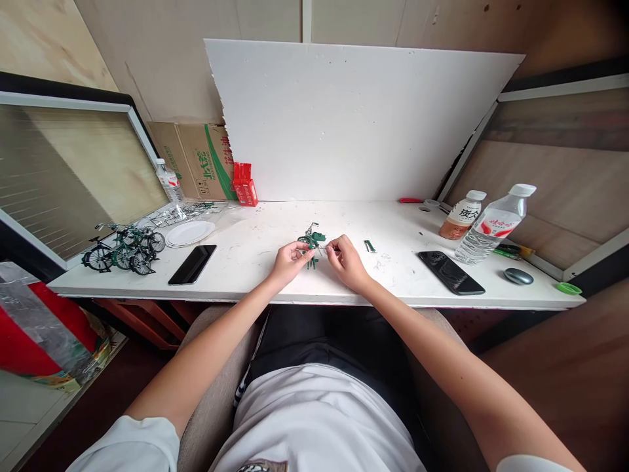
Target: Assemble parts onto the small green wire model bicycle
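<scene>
Near the front middle of the white table, my left hand is closed on a small green model bicycle frame with silvery handlebars at its top. My right hand is just to the right, its thumb and fingertips pinched together by a thin piece that reaches toward the frame. What that piece is, I cannot make out. A flat green plastic part lies on the table to the right of my right hand. Several assembled miniature bicycles stand bunched at the table's left end.
A black phone and a white plate lie left. At right are another phone, a brown drink bottle, a water bottle, a mouse and a green cap. A red box stands behind.
</scene>
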A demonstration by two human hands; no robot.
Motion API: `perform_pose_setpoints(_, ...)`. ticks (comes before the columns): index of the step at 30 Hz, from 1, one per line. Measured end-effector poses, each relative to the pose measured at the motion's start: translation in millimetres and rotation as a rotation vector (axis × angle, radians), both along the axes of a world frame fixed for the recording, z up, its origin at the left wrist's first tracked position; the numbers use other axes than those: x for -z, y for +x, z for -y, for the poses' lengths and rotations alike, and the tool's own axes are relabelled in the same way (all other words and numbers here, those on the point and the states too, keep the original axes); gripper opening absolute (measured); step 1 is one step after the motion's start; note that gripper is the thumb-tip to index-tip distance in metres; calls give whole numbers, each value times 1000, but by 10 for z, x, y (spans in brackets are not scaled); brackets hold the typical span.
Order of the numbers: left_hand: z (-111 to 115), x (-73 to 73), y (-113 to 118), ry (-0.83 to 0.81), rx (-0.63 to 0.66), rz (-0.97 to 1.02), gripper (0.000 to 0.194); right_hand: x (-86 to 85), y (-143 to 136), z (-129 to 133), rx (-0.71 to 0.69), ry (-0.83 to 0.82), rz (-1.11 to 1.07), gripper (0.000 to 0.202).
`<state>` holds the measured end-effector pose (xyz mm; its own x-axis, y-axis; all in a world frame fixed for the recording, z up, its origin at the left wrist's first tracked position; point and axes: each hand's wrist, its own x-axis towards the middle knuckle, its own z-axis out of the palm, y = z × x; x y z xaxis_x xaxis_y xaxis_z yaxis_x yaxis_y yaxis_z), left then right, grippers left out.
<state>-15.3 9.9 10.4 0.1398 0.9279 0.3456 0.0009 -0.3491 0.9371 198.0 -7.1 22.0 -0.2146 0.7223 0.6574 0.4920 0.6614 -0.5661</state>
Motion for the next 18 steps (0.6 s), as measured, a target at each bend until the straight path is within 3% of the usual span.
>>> perform_pose_setpoints(18,-9,8,1,-16,-6,2,44,-10,6,15,-7,15,19,20)
